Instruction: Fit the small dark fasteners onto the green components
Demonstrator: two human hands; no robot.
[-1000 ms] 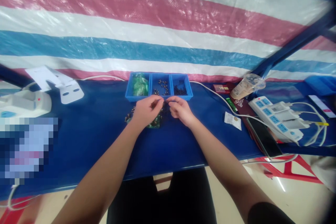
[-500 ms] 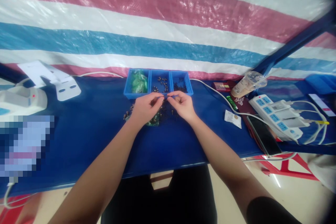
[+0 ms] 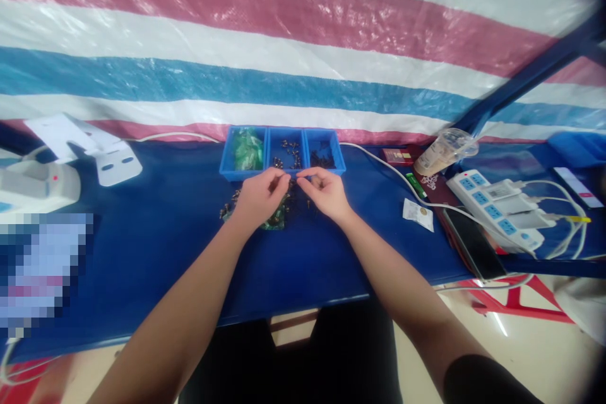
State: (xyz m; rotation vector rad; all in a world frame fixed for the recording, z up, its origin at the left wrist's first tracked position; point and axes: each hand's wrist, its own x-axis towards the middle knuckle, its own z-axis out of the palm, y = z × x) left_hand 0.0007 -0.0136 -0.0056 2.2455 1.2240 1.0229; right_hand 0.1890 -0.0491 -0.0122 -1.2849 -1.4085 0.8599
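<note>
My left hand (image 3: 264, 194) and my right hand (image 3: 326, 190) are close together over the blue table (image 3: 303, 265), fingers pinched. Whatever small thing sits between the fingertips is too tiny to make out. Just beyond them stand three joined blue bins. The left bin (image 3: 243, 151) has a green plastic bag (image 3: 248, 149) in it, the middle bin holds small metallic pieces (image 3: 290, 154), and the right one has dark small pieces (image 3: 322, 159). Beneath my hands lie more loose small parts (image 3: 226, 207) and a greenish plastic packet (image 3: 275, 218), partly hidden by my left hand.
On the right are a plastic cup (image 3: 445, 151), a power strip (image 3: 492, 211) with chargers, a dark phone (image 3: 473, 243), a white packet (image 3: 418, 214) and a green item (image 3: 416, 185). A white stand (image 3: 116, 161) and a white device (image 3: 42, 186) stand left. A striped sheet (image 3: 284, 31) hangs behind.
My fingertips have drawn slightly apart, with both hands staying over the parts. The whole view has shifted a little.
</note>
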